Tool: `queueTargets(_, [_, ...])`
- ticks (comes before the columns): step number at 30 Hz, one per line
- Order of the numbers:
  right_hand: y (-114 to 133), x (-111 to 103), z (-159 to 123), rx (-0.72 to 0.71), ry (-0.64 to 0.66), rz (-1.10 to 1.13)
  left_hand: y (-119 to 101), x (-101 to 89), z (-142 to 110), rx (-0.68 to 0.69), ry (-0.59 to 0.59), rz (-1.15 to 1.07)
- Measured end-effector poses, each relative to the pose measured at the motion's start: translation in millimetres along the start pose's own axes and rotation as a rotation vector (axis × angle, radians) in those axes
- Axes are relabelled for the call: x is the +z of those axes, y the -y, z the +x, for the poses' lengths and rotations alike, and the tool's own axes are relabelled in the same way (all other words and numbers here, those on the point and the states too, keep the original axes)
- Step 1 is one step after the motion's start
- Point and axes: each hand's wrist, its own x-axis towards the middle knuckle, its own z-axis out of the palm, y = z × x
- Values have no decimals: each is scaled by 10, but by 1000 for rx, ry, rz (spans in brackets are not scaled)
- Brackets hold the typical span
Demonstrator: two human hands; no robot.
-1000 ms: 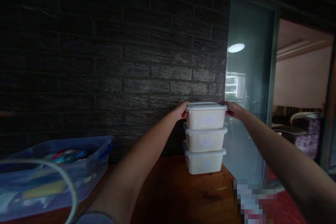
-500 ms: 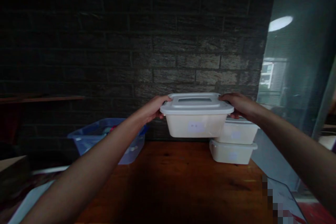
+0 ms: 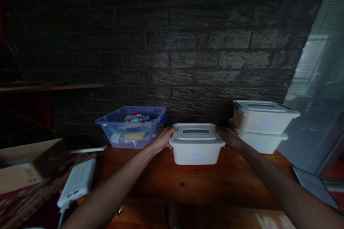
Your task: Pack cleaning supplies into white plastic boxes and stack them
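Note:
A white lidded storage box with a grey handle in its lid is between my two hands, at the middle of the wooden table. Its base looks to be at the tabletop. My left hand is closed on the box's left end, thumb at the lid rim. At the opposite end my right hand grips the box, its fingers partly hidden behind the side. A small label is on the box's front.
Two similar boxes are stacked at right. A blue translucent bin with assorted items stands at left. Further left are an open cardboard box and a white power bank with a cable. A flat tablet-like object lies at the right edge.
The box in my hands has come down from above the table, away from the stack, to the tabletop. Both hands still hold it. My view has tilted down and shifted left.

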Motion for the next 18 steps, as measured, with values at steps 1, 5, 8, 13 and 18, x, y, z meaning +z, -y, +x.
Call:
queueTargets(1, [-30, -8, 21, 4, -6, -3, 43, 13, 39, -5, -7, -4])
queueTargets(5, [-113, -37, 72, 21, -14, -8, 156, 66, 129, -17, -24, -22])
queueTargets(8, [-161, -37, 46, 40, -34, -8, 209, 90, 125, -9, -24, -50])
queueTargets(13, [-192, -12, -167, 61, -36, 2, 308, 87, 10, -6, -56, -114])
queueTargets(18, [-217, -5, -374, 89, -18, 46, 347, 81, -133, -35, -98, -145])
